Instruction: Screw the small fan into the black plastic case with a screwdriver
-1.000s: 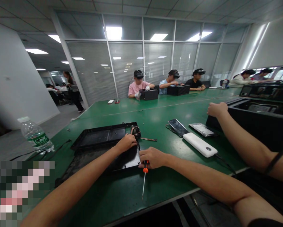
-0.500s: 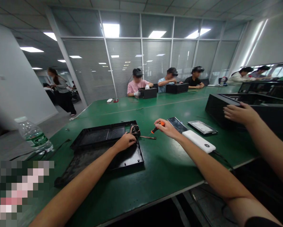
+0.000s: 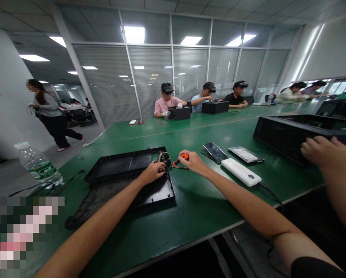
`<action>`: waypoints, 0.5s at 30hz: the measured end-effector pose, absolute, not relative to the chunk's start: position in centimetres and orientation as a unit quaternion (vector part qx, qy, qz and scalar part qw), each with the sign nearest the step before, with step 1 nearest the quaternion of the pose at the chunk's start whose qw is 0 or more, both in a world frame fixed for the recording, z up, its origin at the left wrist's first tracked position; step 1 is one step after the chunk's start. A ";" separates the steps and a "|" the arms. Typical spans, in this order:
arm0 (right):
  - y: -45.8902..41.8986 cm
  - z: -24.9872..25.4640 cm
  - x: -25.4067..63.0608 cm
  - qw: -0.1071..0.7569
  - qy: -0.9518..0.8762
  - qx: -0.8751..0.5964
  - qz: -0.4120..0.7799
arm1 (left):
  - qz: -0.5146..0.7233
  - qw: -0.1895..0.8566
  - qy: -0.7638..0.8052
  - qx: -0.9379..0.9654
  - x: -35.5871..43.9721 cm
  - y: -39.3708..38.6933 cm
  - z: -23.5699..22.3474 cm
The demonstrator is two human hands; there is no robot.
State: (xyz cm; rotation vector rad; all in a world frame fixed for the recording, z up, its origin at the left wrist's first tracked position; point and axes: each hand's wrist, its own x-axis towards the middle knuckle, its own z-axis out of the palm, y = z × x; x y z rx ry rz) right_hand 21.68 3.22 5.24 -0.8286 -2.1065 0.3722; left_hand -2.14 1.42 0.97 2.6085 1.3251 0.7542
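My left hand (image 3: 153, 172) is closed at the corner of a black plastic panel (image 3: 158, 193), its fingertips against a small black part with bundled wires (image 3: 163, 158). Which bit of that part the fingers grip is partly hidden. My right hand (image 3: 192, 162) is closed around an orange and black screwdriver (image 3: 184, 157), just right of the wired part. The screwdriver points left toward the wires; its tip is hard to make out. Behind the panel lies a second section of the black casing (image 3: 123, 164), like a shallow tray.
Right of my right hand lie a dark phone-like slab (image 3: 215, 152), a hard drive (image 3: 246, 154) and a white power bank (image 3: 241, 172) with a cable. A co-worker's hand (image 3: 326, 150) rests at a black computer case (image 3: 288, 135). A water bottle (image 3: 41, 166) stands left.
My right hand has moved left and slightly down with the screwdriver, closer to the wired part. My left hand stays put. The co-worker's hand at right has shifted right along the case.
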 end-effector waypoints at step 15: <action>3.5 5.0 21.5 0.418 -0.827 -0.342 0.158 | 0.223 0.037 0.440 0.869 -2.2 1.4 1.2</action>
